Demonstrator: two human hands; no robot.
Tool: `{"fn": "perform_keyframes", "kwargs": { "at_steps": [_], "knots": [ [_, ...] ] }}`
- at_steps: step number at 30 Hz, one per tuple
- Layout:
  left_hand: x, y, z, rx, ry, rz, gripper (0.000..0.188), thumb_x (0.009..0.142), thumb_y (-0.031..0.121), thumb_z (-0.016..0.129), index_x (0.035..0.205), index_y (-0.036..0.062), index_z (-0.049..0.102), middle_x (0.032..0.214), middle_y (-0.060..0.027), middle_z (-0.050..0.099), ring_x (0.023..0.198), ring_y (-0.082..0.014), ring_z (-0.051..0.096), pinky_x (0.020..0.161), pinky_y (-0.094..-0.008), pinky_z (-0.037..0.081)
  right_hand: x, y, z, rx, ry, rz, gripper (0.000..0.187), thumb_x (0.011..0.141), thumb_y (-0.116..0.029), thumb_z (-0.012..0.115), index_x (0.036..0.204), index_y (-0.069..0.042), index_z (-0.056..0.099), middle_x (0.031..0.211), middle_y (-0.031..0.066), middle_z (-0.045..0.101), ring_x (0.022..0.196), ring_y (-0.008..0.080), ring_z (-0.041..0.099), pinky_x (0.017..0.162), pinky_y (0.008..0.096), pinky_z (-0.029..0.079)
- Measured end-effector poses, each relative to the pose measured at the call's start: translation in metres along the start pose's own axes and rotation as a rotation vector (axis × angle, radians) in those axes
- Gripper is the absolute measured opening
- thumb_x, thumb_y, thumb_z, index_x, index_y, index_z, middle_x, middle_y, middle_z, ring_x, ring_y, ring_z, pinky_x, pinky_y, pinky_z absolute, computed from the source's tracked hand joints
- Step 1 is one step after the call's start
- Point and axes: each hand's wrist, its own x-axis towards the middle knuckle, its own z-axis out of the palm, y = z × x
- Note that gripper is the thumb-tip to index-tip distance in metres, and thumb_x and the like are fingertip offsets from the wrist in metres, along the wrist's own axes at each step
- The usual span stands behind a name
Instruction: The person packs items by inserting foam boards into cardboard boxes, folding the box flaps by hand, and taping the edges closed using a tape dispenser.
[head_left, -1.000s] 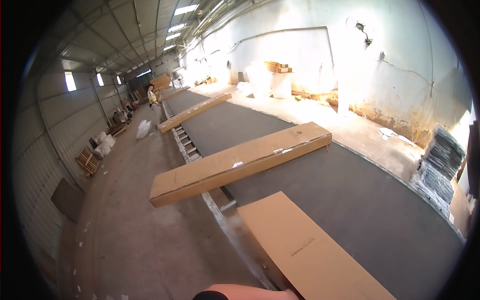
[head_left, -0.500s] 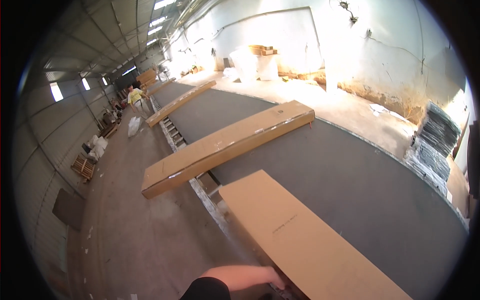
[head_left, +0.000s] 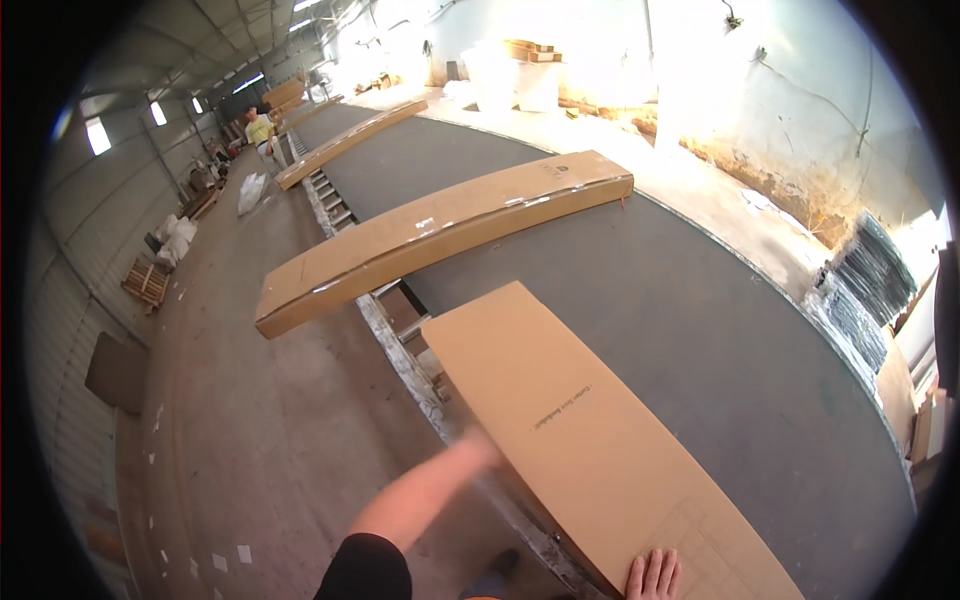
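Observation:
A long brown cardboard box (head_left: pixel 560 400) lies lengthwise in front of me on the dark grey surface of a long conveyor-like table (head_left: pixel 690 330). Its near end runs toward the lower edge of the view. My left hand (head_left: pixel 487 447) is at the box's left side, smeared by motion, its fingers partly hidden against the cardboard. On the top face near the closer end rests my right hand (head_left: pixel 655 576), fingers laid flat along the box, only the fingers and part of the back showing.
A second long taped carton (head_left: pixel 450 235) lies crosswise ahead, its left end jutting over the aisle. Another carton (head_left: pixel 350 145) lies farther on. A person in a yellow top (head_left: pixel 262 135) stands in the aisle. Wrapped dark stacks (head_left: pixel 865 270) stand at right.
My left hand has moved forward along the box's left side. My right hand has come into view on the box top. The view has tipped lower.

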Motion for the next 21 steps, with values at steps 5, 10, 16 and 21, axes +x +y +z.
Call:
{"fn": "perform_keyframes", "kwargs": {
  "at_steps": [5,10,16,21],
  "knots": [
    [-0.002,-0.085,0.052,-0.313,0.564,-0.359,0.05,0.096,0.035,0.05,0.138,0.007,0.049,0.137,-0.0138,0.053,0.128,-0.0273,0.049,0.103,-0.0407,0.042,0.016,-0.024,-0.019,0.238,-0.259,-0.01,0.073,0.082,-0.015,0.059,0.145,0.008,0.032,0.152,0.0345,0.022,0.141,0.0583,0.013,0.116,0.0657,0.012],
    [0.034,-0.079,0.036,-0.896,1.522,-0.94,0.038,0.103,0.025,0.036,0.127,-0.0025,0.049,0.125,-0.0261,0.057,0.111,-0.0338,0.058,0.092,-0.0466,0.048,0.023,-0.02,-0.021,0.123,-0.466,0.045,0.083,0.067,-0.03,0.078,0.138,-0.001,0.046,0.149,0.0309,0.034,0.139,0.0556,0.026,0.111,0.0694,0.019],
    [-0.039,0.038,-0.012,-0.941,1.112,-0.244,0.072,0.1,0.038,0.053,0.15,-0.0049,0.025,0.153,-0.0257,0.028,0.138,-0.0361,0.035,0.114,-0.047,0.031,0.053,-0.018,-0.009,0.16,-0.461,0.002,0.101,0.066,-0.028,0.076,0.151,-0.002,0.028,0.155,0.0228,0.03,0.143,0.0455,0.028,0.115,0.0603,0.021],
    [-0.029,0.171,-0.011,0.168,0.205,0.592,0.119,0.055,0.049,0.086,0.147,-0.0036,0.031,0.153,-0.0251,0.03,0.142,-0.0515,0.023,0.117,-0.062,0.017,0.037,-0.017,0.012,0.157,-0.136,0.075,0.095,0.068,-0.026,0.072,0.148,0.004,0.031,0.154,0.0231,0.031,0.143,0.0433,0.029,0.118,0.053,0.021]
  ]
}}
